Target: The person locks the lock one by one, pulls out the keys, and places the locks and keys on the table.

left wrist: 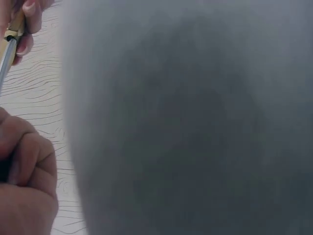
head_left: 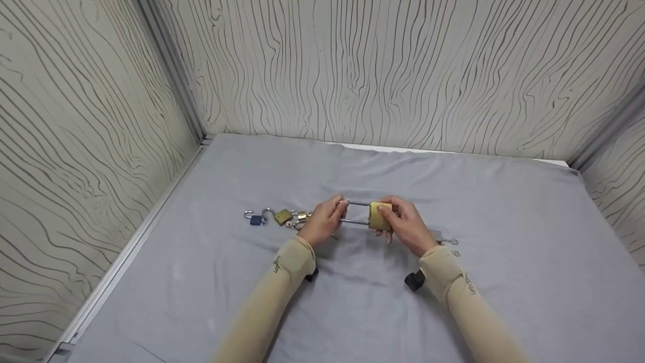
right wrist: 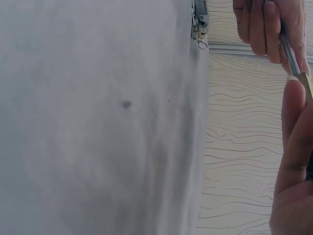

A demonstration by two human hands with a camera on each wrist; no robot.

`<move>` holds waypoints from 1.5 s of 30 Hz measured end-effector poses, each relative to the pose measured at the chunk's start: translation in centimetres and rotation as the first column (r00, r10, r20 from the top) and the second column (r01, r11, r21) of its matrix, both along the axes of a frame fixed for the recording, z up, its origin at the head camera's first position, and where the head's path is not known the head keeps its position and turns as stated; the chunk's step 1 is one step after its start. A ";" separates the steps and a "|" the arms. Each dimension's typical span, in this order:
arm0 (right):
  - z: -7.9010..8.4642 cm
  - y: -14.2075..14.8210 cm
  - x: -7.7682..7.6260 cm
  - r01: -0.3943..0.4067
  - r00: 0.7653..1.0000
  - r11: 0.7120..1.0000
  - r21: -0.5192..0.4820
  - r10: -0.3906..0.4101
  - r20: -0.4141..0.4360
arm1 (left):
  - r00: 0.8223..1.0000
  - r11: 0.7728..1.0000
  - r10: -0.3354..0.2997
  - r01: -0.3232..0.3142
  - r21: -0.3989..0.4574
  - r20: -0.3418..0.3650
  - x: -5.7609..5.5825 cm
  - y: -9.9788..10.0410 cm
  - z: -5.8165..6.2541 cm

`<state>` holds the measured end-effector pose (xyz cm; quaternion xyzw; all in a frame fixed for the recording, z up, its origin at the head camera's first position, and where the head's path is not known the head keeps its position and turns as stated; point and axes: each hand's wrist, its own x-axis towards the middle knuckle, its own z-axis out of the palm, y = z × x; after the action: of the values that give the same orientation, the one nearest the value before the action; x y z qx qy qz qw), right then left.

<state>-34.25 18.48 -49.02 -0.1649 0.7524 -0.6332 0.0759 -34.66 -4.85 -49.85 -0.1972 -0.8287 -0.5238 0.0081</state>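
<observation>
Above the cloth, both hands hold a large brass padlock (head_left: 376, 222) with a long steel shackle lying sideways. My left hand (head_left: 322, 222) grips the curved end of the shackle (head_left: 359, 203), its fingers curled over the bend. On the other side, my right hand (head_left: 407, 227) grips the body, with the thumb on its near face. Two shackle legs run between the hands and meet the body's left side. In the right wrist view a leg of the shackle (right wrist: 290, 54) shows between the hands; the left wrist view catches the padlock only at its edge.
Left of the hands on the grey cloth (head_left: 201, 292) lie a blue padlock (head_left: 256, 220), a brass padlock (head_left: 283, 217) and a smaller brass one (head_left: 302, 217), with keys among them. A grey padlock (head_left: 436, 235) with a key (head_left: 450, 241) lies partly behind the right wrist. Patterned walls (head_left: 342, 75) stand around.
</observation>
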 end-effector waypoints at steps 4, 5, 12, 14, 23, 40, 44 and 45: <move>-0.1 0.0 0.1 0.005 1.000 0.999 -0.033 -0.005 0.003 | 0.999 0.999 -0.018 0.016 0.038 0.049 0.1 0.2 0.1; -0.2 0.0 0.1 0.005 1.000 0.999 -0.040 -0.005 0.004 | 0.998 0.999 -0.023 0.020 0.051 0.058 0.0 0.2 0.2; -0.3 -0.1 0.3 0.009 1.000 0.999 -0.045 -0.010 -0.023 | 0.992 0.989 -0.070 0.056 0.135 0.104 0.1 0.7 0.3; -0.2 -0.1 0.4 0.020 0.999 0.999 -0.037 -0.021 -0.031 | 0.993 0.989 -0.068 0.054 0.140 0.101 0.2 0.9 0.2; 0.6 -1.3 0.5 0.042 0.998 0.999 -0.024 -0.043 -0.038 | 0.997 0.992 -0.018 0.008 0.128 0.080 0.2 1.0 0.4; 0.8 -0.2 0.7 0.001 0.999 0.999 0.041 0.001 -0.048 | 0.992 0.986 -0.091 0.077 0.149 0.089 0.2 1.3 0.2; 1.0 0.3 0.6 -0.015 0.998 0.999 0.050 0.018 -0.058 | 0.988 0.980 -0.120 0.103 0.169 0.099 0.4 1.4 0.2; 0.9 0.4 0.6 -0.016 0.998 0.998 0.057 0.020 -0.061 | 0.988 0.980 -0.124 0.106 0.168 0.096 0.4 1.4 0.2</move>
<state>-33.63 18.85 -48.07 -0.1890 0.7704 -0.6057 0.0630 -34.25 -3.47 -49.64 -0.2154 -0.7696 -0.5990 -0.0503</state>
